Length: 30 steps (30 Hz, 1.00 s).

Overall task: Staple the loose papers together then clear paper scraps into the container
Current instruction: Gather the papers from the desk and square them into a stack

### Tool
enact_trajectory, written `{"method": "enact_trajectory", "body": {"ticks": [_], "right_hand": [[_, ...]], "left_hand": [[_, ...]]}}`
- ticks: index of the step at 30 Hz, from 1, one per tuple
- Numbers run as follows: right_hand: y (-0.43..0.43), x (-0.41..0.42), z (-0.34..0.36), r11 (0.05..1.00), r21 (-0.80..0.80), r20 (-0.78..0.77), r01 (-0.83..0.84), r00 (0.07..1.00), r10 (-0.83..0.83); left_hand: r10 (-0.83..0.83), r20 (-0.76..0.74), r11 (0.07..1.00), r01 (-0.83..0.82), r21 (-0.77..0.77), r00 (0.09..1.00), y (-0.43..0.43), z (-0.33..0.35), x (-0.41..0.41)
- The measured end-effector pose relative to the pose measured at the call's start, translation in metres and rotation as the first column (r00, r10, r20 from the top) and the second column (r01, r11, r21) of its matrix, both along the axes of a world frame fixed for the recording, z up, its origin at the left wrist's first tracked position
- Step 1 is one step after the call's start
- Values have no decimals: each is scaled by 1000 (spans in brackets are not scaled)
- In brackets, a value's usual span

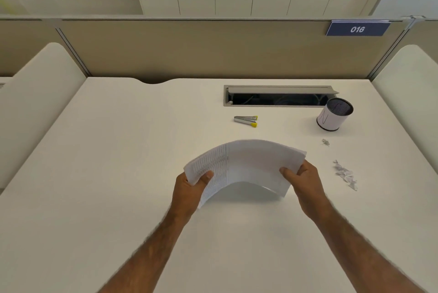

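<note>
The paper stack is held above the desk, bowed upward, long axis running hand to hand. The left hand grips one end and the right hand the other, thumbs on top. The stapler lies ahead, about midway between both hands, long axis crosswise (yellow end toward the right hand). Paper scraps lie just outboard of the right hand, with the container upright ahead of it. The desk is pale and smooth, enclosed by partition panels.
</note>
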State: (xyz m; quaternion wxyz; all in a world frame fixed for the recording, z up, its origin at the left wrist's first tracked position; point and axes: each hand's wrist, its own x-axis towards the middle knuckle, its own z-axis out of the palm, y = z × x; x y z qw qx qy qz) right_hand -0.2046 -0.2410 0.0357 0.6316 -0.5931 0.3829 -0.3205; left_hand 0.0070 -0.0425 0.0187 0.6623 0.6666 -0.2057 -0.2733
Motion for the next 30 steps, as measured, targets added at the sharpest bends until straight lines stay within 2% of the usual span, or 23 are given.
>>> {"method": "enact_trajectory", "body": {"ticks": [4,7,20,24,30], "right_hand": [[4,1,-6,999,15,-36,38,999,-37],[3,0,-2,997,4,-3,79,997,-79],[6,4,-10,996,48,-122,82,990,-75],[4,6,-18,1000,22,-198,22,980,-17],[-8,9,-15,999,-51,-274,17,961,-30]], "left_hand": [[31,-11,999,-30,35,999,-2,-7,-3],[26,22,1000,-26,-8,999,-3,-6,-2],[6,58,998,-10,64,998,-18,-19,0],[-1,81,996,-7,91,997,-23,-26,3],[43,96,991,-54,119,994,-28,-24,19]]}}
